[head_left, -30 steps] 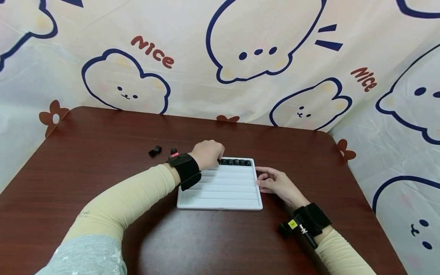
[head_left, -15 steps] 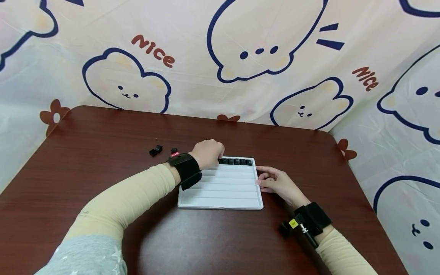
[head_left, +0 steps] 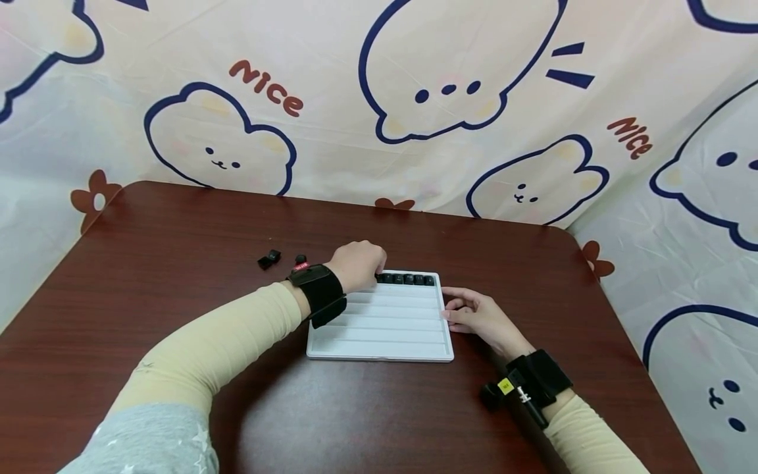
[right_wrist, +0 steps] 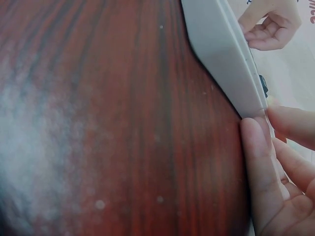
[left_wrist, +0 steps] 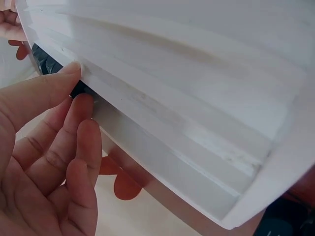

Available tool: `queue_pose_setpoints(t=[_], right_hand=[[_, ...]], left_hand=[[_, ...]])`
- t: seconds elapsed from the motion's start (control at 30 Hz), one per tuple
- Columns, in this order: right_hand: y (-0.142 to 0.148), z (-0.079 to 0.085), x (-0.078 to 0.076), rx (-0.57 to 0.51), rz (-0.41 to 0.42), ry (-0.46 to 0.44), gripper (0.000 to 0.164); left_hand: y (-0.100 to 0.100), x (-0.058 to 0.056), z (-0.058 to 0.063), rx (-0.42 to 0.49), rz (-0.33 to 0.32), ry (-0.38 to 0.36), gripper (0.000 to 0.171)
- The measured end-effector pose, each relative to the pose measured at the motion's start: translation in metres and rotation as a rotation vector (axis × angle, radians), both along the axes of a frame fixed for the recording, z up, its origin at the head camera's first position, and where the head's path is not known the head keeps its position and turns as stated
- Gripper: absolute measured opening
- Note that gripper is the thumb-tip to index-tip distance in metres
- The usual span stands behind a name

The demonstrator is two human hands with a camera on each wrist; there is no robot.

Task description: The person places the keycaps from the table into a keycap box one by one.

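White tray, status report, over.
Left hand pinching black piece at far row. Right hand touching right edge of white tray. Far row part-filled. Left hand blocks head view there.

Red-brown word "Nice" [head_left: 266, 88] on the pale wall cloth [head_left: 331, 66] at upper left, second "Nice" [head_left: 630, 137] at upper right on the same cloth, red label [head_left: 301, 266] at the left wristband [head_left: 322, 294], yellow label [head_left: 505, 386] at the right wristband [head_left: 547, 376], print on both too small to read

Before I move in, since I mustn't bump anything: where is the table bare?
Bare: the table in front of the tray, between the sleeves; also beyond the right hand, toward the curtain. Crowded: the tray's back row, where black blocks sit beside the left hand; loose blocks lie farther left.
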State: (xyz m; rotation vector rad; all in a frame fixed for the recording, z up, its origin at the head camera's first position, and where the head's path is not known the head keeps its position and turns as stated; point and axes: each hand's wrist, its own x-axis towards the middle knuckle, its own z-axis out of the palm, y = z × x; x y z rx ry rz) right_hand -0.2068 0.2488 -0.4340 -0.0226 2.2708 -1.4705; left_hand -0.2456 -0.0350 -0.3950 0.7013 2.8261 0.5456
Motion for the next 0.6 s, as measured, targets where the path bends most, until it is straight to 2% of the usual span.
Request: queue_pose_setpoints(t=[0.23, 0.37, 0.6], right_hand=[[0.0, -0.001, 0.001, -0.001, -0.004, -0.008, 0.061], [0.0, -0.001, 0.002, -0.001, -0.002, -0.012, 0.061], [0.001, 0.0, 0.001, -0.009, 0.0, -0.004, 0.061]], left_hand=[[-0.004, 0.003, 0.002, -0.011, 0.008, 0.002, 0.01], [-0.009, 0.005, 0.003, 0.018, 0.021, 0.002, 0.014], [-0.031, 0.009, 0.008, 0.075, 0.018, 0.028, 0.018]])
